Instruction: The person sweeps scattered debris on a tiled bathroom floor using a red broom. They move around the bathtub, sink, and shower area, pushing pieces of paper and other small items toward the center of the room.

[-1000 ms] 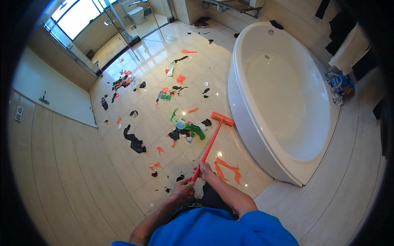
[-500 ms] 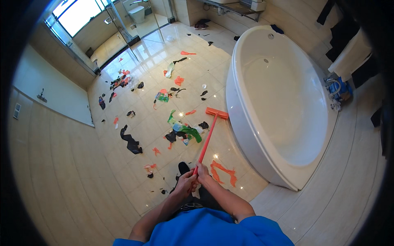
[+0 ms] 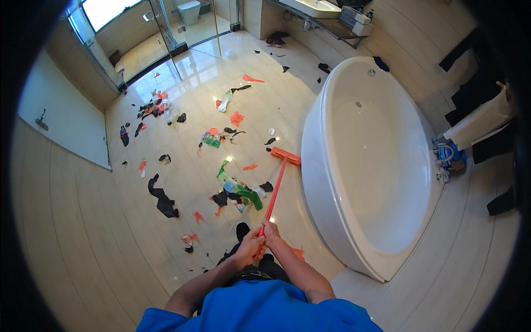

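Currently | broom [image 3: 277, 184] handle gripped by left hand [image 3: 249, 250] and right hand [image 3: 269, 231], fingers closed; head beside white bathtub [image 3: 369, 160] | risk: tub wall may be struck, scraps [image 3: 237, 191] scattered wider on glossy tiles

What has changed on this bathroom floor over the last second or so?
The red broom was pulled in: its head now sits closer to the bathtub, and the orange scrap lies right beside the hands. The left hand and right hand kept their grip on the handle. The scattered litter stayed put.
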`<state>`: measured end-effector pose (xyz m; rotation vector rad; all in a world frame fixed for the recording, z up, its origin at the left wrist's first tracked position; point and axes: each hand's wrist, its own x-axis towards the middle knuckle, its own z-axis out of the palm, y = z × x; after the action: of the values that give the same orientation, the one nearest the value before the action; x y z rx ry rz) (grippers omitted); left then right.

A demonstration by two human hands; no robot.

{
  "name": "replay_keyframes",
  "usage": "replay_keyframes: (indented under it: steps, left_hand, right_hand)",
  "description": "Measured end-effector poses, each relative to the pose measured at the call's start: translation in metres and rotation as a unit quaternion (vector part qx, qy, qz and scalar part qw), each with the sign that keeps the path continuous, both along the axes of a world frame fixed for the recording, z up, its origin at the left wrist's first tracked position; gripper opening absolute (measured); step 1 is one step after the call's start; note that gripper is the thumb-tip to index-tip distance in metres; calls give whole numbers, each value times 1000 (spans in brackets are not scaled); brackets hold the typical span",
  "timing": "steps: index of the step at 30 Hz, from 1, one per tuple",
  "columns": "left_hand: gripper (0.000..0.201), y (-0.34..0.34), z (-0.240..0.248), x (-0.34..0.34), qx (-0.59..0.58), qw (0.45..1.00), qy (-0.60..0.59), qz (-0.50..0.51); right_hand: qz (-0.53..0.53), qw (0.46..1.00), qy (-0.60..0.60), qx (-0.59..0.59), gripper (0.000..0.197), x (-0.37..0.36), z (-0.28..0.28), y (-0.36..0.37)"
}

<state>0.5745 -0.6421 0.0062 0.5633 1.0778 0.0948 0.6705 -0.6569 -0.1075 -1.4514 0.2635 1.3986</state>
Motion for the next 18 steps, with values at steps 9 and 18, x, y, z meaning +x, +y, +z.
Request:
replay_keyframes:
  steps: [9,18]
  left_hand:
    - [26,64,-6,16,-4,1000,22,-22]
    - [38,131,-16,61,-2,1000,11,-11]
  right_hand:
    - [-1,999,-25,-34,25,15,11,63]
    - [-20,999,18,-17,26,63,-18,132]
